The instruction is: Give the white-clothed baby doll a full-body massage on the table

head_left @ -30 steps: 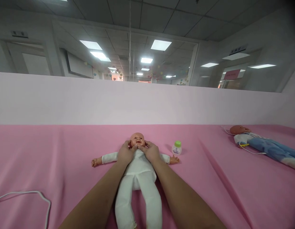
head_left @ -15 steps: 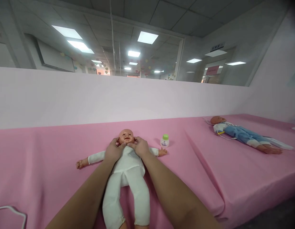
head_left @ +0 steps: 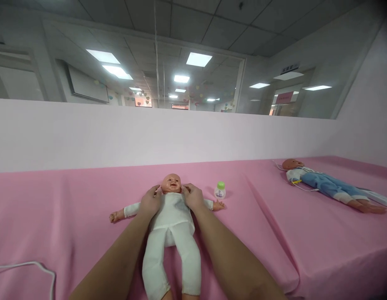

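A baby doll in white cloth lies on its back, head away from me, arms spread to the sides. My left hand is beside the left of its head and shoulder, its fingers curled near the ear. On the other side my right hand rests at the doll's right-side shoulder, fingertips bent close to the head. Whether the fingers grip anything is hard to make out. A small clear bottle with a green cap stands to the right of the doll's head.
Pink cloth covers the padded surface. A second doll in blue trousers lies at the right with thin tubing. A white cable lies at the lower left. Behind runs a low white wall with glass above.
Both hands have moved slightly apart, away from the doll's chin and cheeks to the sides of its head. The whole view has shifted a little, so things appear further right and lower.
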The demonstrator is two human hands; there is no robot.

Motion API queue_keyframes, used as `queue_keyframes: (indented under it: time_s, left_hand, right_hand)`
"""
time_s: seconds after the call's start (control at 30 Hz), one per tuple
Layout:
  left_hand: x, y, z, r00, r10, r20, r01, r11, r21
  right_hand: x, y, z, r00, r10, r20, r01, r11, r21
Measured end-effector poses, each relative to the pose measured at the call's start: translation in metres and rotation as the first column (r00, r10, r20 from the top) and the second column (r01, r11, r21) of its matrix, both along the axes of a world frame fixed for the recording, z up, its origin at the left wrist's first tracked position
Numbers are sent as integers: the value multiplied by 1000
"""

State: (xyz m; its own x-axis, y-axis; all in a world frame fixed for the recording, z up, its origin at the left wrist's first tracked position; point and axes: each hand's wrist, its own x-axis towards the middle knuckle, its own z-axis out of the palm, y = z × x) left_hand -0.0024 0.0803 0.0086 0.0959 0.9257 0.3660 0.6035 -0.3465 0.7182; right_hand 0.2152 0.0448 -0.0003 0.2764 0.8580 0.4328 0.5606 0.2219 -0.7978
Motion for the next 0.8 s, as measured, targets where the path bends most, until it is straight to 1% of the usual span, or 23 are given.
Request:
queue_keyframes:
  time_s: [0.1,0.2,0.23,0.33,0.43,0.47,0.53,0.6,0.7,0.8]
  left_hand:
    - [-22,-11,12,994,69,-90,-70,998,-5]
    - [-57,-23,19,963,93,-254,-106,994,-38]
    - [-70,-27,21,945,98,-312,-120,991,-52]
    - [-110,-41,23,897,98,-432,-148,985,-85]
    - [-137,-57,27,852,60,-520,-178,967,-181]
    - [-141,-61,27,846,66,-530,-197,961,-195]
    - [-144,-69,28,849,101,-518,-225,957,-182]
    - [-144,-73,27,859,136,-493,-248,954,-168]
    - [-146,-73,22,861,181,-475,-297,937,-183]
    - [-151,-68,16,876,213,-434,-313,933,-174]
  right_hand:
    - [13,-12,7,998,-52,22,52,999,-9]
    - [35,-30,13,985,-30,167,48,993,-104]
    - [44,-37,15,970,-17,243,52,989,-140]
    - [70,-61,18,895,-7,446,119,967,-224]
    - [91,-82,17,843,65,533,152,923,-353]
    - [96,-88,17,833,86,547,150,916,-373]
    - [103,-98,15,827,104,552,134,918,-374]
    - [107,-105,14,850,97,517,114,926,-360]
    - [111,-111,13,890,88,447,94,925,-369]
    - [114,-113,14,899,92,428,87,921,-380]
